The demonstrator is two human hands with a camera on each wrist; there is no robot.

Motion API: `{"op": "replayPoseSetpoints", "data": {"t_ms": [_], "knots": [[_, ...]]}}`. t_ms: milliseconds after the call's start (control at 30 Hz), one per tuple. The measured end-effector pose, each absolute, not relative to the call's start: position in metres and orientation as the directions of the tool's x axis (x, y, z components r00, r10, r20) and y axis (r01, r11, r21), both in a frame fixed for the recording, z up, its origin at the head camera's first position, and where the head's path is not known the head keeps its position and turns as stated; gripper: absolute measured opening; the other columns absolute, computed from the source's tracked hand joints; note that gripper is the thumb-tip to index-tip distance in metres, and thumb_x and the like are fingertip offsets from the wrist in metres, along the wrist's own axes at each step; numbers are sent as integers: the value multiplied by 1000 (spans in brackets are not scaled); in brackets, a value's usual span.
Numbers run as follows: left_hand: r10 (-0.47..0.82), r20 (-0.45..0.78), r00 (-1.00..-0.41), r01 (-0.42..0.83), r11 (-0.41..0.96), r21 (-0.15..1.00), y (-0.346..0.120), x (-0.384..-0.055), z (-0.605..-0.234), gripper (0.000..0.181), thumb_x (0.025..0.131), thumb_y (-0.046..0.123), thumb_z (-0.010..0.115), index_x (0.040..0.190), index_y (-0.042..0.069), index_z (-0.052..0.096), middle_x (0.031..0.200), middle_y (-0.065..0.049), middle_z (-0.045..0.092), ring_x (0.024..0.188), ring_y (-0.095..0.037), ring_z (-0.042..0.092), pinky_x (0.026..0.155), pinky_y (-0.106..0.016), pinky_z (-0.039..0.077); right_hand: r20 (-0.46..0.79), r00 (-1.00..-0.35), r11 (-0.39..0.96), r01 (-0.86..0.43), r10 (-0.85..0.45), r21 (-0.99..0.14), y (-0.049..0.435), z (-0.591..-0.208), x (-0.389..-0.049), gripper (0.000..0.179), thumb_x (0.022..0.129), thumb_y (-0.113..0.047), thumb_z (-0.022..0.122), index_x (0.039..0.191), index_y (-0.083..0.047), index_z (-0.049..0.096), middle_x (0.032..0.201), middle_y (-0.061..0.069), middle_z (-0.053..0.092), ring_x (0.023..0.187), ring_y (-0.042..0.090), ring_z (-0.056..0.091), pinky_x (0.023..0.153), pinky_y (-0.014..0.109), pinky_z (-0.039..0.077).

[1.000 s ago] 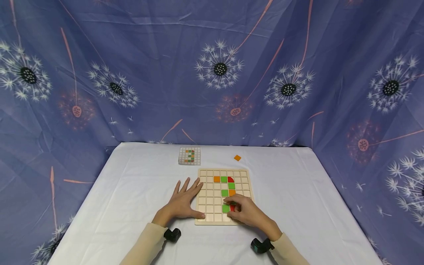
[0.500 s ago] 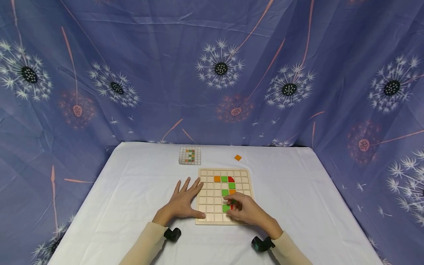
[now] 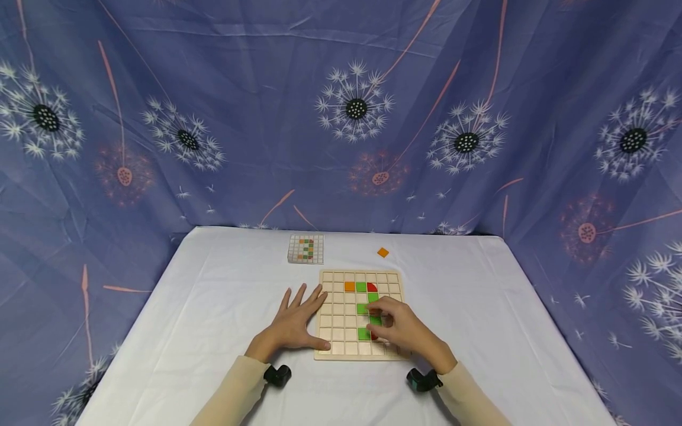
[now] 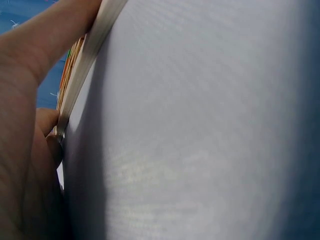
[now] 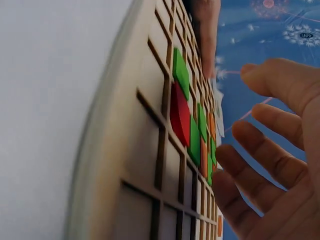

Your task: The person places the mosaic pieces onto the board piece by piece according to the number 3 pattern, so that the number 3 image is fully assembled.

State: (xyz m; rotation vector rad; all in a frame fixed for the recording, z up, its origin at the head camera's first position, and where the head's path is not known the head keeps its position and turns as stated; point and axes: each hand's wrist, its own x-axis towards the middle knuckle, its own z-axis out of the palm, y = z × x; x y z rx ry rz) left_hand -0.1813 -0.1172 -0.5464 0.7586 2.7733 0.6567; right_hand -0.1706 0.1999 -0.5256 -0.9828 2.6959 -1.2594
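A wooden grid board point(image 3: 338, 346) lies on the white table, its squares partly filled with green, orange and red tiles. My left hand point(image 3: 293, 325) has its fingers spread along the board's left side, the thumb on the near left corner. Over the right part of the board hovers my right hand point(image 3: 402, 325), loosely bent; the right wrist view shows thumb and fingers apart, nothing between them. Below it sit a green tile point(image 3: 364, 334) and a rounded red tile point(image 5: 180, 117). An orange tile point(image 5: 203, 157) is covered by the hand in the head view.
Beyond the board lies a pattern card point(image 3: 306, 249) with a small coloured grid. One loose orange tile point(image 3: 383, 252) rests on the table point(image 3: 469, 296) behind the board. A blue dandelion-print cloth point(image 3: 266, 118) hangs around the table's back and sides.
My right hand has shifted slightly away from me and up from the tiles, baring a green tile near the red one and covering the orange one. The left hand stays put.
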Motion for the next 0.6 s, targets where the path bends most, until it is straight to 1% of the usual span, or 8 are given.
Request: {"op": "replayPoseSetpoints", "data": {"t_ms": [100,200,267,367,467,600], "knots": [[517,-67,-853,434,774,461,-117,-182,-547,123,69,79,75,165,20,26,174,-3,14,160,-42,3,123,-69,-6,261,-809,502,-544,-527,-672,202,-527,-178,42,91,-22,80,128,-4,69,117,7,71,92,24,66,78,33,58],[516,-70,-854,433,779,453,-118,-182,-549,124,69,80,74,165,21,25,174,-2,13,160,-41,3,124,-68,-7,247,-832,526,-514,-496,-677,203,-530,-186,48,93,-28,79,132,-4,67,130,10,68,113,26,67,93,42,58],[513,-70,-855,431,780,453,-118,-183,-550,124,68,81,74,165,21,25,174,-1,13,160,-40,3,124,-68,-6,227,-854,551,-482,-468,-681,205,-531,-192,54,93,-34,78,137,-4,64,140,13,63,130,32,60,105,51,53],[513,-66,-856,431,777,458,-117,-183,-551,124,68,81,75,165,21,26,174,-1,13,160,-41,3,124,-68,-6,201,-879,593,-445,-433,-671,209,-532,-201,65,93,-42,76,145,-6,58,151,17,54,147,39,43,114,61,43],[506,-70,-860,423,782,457,-117,-183,-550,125,67,81,75,165,22,26,174,0,13,160,-40,3,124,-67,-6,191,-891,622,-428,-412,-656,211,-531,-212,74,93,-46,75,151,-6,52,158,18,47,155,43,28,117,66,34],[505,-71,-860,421,783,458,-116,-182,-549,125,67,81,75,165,22,26,174,0,13,160,-40,3,124,-67,-6,175,-906,641,-399,-385,-655,214,-528,-225,81,93,-51,73,156,-9,45,163,18,40,157,42,21,118,70,29]]}}
